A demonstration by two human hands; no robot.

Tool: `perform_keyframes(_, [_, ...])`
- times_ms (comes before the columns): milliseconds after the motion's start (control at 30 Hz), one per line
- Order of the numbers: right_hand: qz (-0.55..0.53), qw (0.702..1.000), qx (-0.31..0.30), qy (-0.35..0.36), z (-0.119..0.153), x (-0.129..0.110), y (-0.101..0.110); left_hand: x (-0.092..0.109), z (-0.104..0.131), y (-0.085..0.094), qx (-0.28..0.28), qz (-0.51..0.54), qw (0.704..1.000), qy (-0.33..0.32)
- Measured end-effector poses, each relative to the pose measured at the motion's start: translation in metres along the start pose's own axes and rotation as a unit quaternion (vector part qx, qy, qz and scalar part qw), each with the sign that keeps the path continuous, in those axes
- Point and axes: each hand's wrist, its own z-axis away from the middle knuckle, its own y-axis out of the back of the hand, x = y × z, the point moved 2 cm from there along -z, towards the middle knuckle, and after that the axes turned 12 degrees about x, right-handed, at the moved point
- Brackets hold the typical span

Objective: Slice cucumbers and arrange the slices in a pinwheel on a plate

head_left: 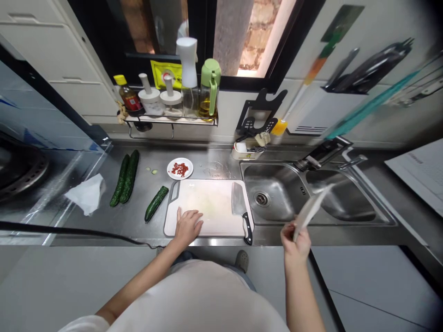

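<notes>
Both forearms [302, 293] reach forward: the left hand [188, 227] lies palm-down, fingers slightly parted, on the near left of the white cutting board [211, 196]; the right hand [296, 240], before the double sink [277, 184], pinches a blurred, thin pale flat item [311, 208].

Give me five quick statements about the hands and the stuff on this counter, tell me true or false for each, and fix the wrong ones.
1. The left hand rests on the cutting board. True.
2. The right hand is holding a cucumber. False: it holds a flat pale object, too blurred to name.
3. The knife lies at the board's right side with its handle toward the person. True.
4. The white plate holds small red pieces. True.
5. All the cucumbers are on the board. False: two long cucumbers and a shorter piece lie on the counter, left of the board.
</notes>
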Motion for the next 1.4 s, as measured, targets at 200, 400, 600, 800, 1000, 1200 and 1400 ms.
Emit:
perform_keyframes(200, [0.184,0.981,-0.024,-0.057,0.002,0.078,-0.024,0.045,-0.026,-0.014,-0.051,0.327,0.931,0.153])
perform_keyframes(400, [0.279,0.951,-0.102,-0.082,-0.001,0.127,-0.034,0.097,-0.061,-0.015,-0.1,0.513,0.83,0.194])
perform_keyframes(600, [0.351,0.931,-0.095,-0.014,-0.025,0.128,-0.043,0.069,-0.066,-0.016,-0.032,0.502,0.82,0.271])
perform_keyframes(800, [0.437,0.889,-0.119,0.065,-0.025,0.149,-0.088,0.038,-0.074,-0.021,-0.023,0.504,0.795,0.337])
perform_keyframes(1000, [0.591,0.785,-0.163,0.089,-0.03,0.155,-0.121,0.012,-0.092,-0.023,0.009,0.52,0.767,0.376])
perform_keyframes(1200, [0.609,0.763,-0.215,0.007,-0.048,0.16,-0.133,-0.008,-0.109,-0.031,0.019,0.531,0.749,0.396])
perform_keyframes(1400, [0.623,0.756,-0.204,0.009,-0.071,0.17,-0.152,-0.022,-0.134,-0.042,0.015,0.5,0.762,0.41])
